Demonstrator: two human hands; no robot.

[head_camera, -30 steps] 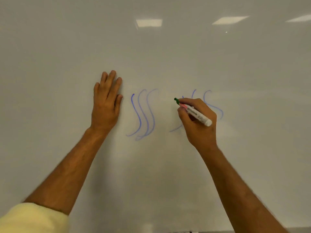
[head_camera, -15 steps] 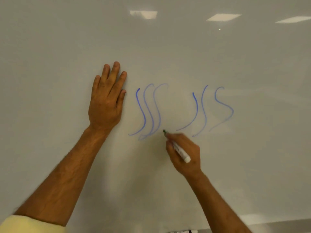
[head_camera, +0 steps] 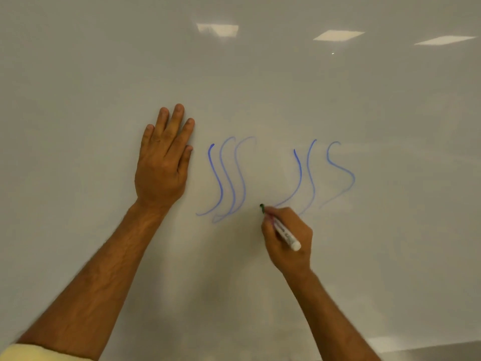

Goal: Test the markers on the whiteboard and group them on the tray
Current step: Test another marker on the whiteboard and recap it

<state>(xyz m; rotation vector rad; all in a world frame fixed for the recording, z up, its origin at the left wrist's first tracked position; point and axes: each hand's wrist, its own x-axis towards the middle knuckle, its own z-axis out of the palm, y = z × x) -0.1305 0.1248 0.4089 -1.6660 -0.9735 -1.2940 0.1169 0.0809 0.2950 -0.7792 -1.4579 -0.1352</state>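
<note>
Head view: whiteboard (head_camera: 364, 105) is being faced squarely, and only this view is being given.
Left hand (head_camera: 162, 165): it is being laid flat on the board left of the left set of blue strokes (head_camera: 226, 178), fingers straight and close together; the body is probably being braced while the other hand writes.
Right hand (head_camera: 289, 241): it is being curled round the marker (head_camera: 285, 234) in a writing pinch, wrist low, forearm rising from the bottom edge of the board.
Marker: its dark green tip is being held at the board between the two stroke sets, just below the right set (head_camera: 325, 175); contact cannot be told, and no green mark is being seen.
Step judged: this marker's test stroke is being started.
Tray: it is not being shown, so grouping cannot be judged.
</note>
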